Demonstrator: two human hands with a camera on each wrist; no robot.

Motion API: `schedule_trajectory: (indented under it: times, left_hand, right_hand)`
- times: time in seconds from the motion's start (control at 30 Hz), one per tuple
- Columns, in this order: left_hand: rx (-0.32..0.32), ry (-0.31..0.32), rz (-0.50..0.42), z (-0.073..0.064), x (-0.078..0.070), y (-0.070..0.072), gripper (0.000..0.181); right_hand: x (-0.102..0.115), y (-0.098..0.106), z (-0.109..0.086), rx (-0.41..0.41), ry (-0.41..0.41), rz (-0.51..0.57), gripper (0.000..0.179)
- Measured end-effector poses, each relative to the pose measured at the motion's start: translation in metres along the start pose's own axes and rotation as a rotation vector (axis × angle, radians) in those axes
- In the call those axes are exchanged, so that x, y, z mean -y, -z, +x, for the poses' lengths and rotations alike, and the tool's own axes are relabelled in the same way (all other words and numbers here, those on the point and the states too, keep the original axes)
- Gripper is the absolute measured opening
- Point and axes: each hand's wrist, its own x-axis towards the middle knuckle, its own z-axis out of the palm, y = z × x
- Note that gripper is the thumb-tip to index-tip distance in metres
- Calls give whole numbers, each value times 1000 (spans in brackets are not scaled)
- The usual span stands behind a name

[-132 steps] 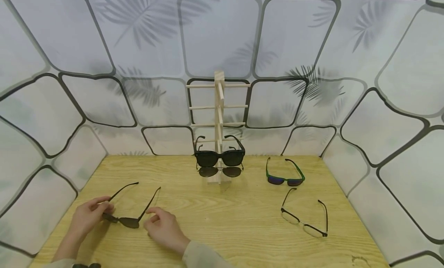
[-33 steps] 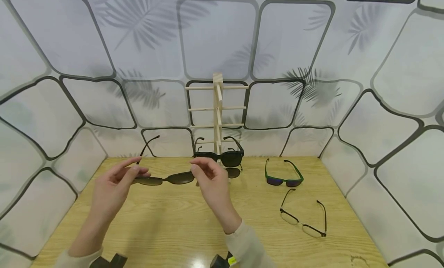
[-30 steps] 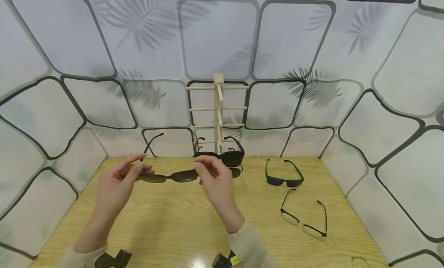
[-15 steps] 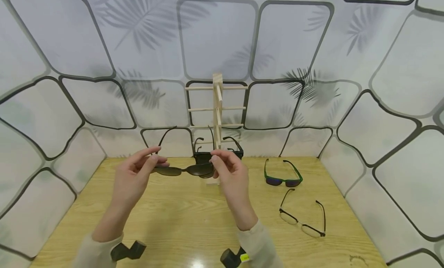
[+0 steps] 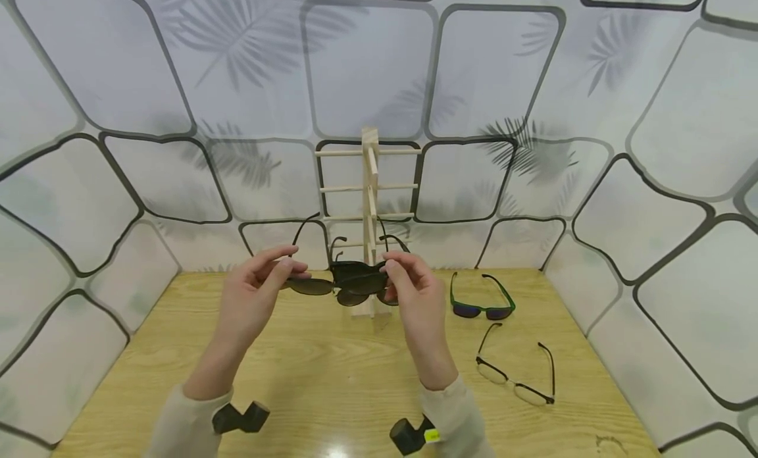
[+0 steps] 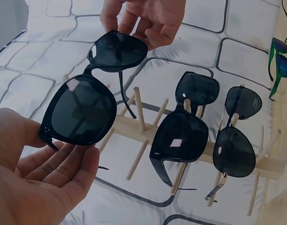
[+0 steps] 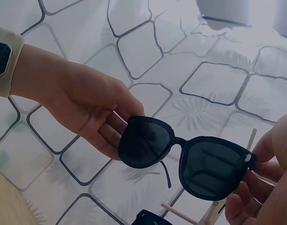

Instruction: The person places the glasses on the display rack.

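Observation:
Raised off the table, a pair of black-framed sunglasses (image 5: 310, 286) with dark lenses spans both hands, temples unfolded and pointing at the rack. My left hand (image 5: 254, 293) pinches its left end between thumb and fingers. At the right end, my right hand (image 5: 419, 300) pinches the frame near the hinge. Just behind stands a wooden eyewear rack (image 5: 370, 162) with pegs to both sides. Black sunglasses (image 6: 181, 136) and, below them, thin-rimmed aviator sunglasses (image 6: 235, 150) hang on its lower pegs. In the head view, the held pair partly covers both.
Green-framed sunglasses (image 5: 482, 310) lie unfolded on the wooden table (image 5: 331, 379), right of the rack. Nearer the front are clear-lens eyeglasses (image 5: 514, 382) with dark brow bars. A patterned cloth backdrop (image 5: 379, 63) closes the back and sides.
Both hands have lifted the sunglasses from the table's left side, then carried them right to the front of the rack. The right hand was beside them at first; now it pinches the frame.

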Motion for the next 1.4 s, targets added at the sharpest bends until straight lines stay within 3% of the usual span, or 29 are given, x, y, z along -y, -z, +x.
schedule_trajectory:
  times: [0.2,0.5,0.73,1.03,1.4]
  left_hand:
    - [-4,-12,-27,6,2,-10,26]
    - [2,24,-10,15,3,-22,26]
    - [31,32,-76,22,5,-28,26]
    - [67,63,-90,30,4,-34,30]
    - [114,98,-178,36,3,-36,39]
  right_hand:
    - [1,8,4,-21,15,10,23]
    - [0,16,14,-34,35,13,16]
    - [-4,21,23,-67,7,21,24]
    - [-6,28,34,-75,12,6,24]
    - [-11,34,43,-48,-2,26,32]
